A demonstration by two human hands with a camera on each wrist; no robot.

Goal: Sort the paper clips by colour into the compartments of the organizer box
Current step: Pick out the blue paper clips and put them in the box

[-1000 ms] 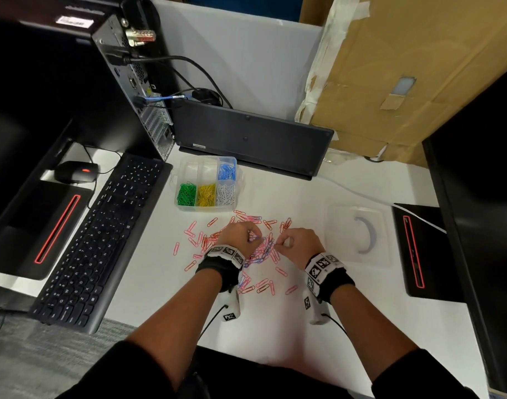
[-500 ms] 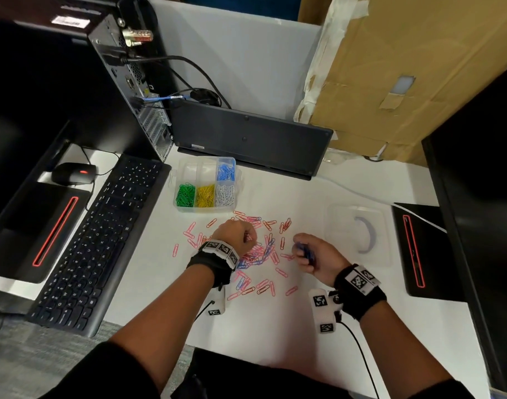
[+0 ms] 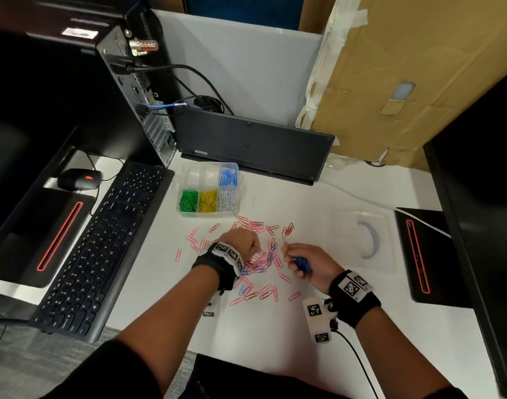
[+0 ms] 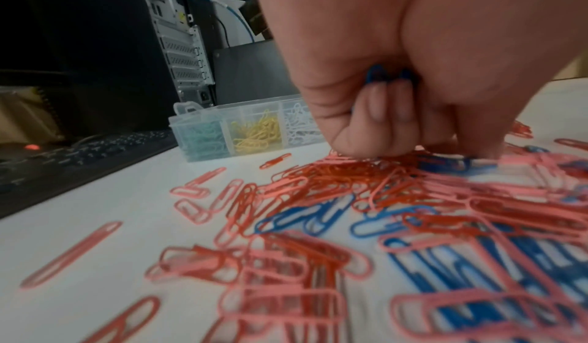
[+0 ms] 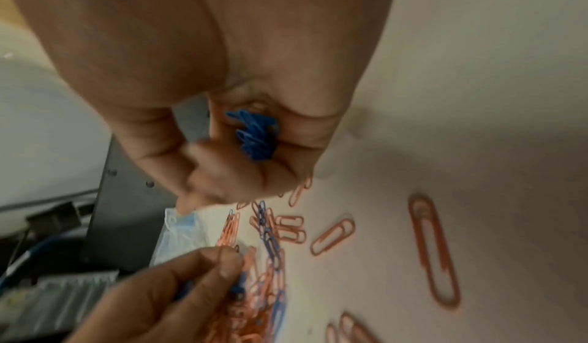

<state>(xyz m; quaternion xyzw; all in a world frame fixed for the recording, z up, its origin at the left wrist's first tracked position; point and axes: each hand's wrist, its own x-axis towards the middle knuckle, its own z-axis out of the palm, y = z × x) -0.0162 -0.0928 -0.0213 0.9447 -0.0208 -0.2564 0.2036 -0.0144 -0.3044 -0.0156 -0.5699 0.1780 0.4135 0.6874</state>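
Nearest the person, on the white desk (image 3: 148, 283), both hands work at a loose pile of paper clips (image 3: 261, 263) in pink, red and blue. Under the left hand (image 3: 240, 244) lies the thick of the pile; its fingers (image 4: 378, 122) are curled, their tips down among the clips, and a few blue clips (image 4: 377, 74) show tucked in the palm. Just right of it, the right hand (image 3: 307, 263) is closed round a bunch of blue paper clips (image 5: 256, 137), its thumb and forefinger reaching toward the pile's edge. Right of that hand lies a clear lid (image 3: 361, 240). Beyond the left hand stands the organizer box (image 3: 240, 180), holding green, yellow and white clips in its near row and blue ones in the far right compartment. Left of the hands is a black keyboard (image 3: 102, 243). Farther back, past the box, stand a dark panel (image 3: 252, 142) and a computer tower (image 3: 143, 90).
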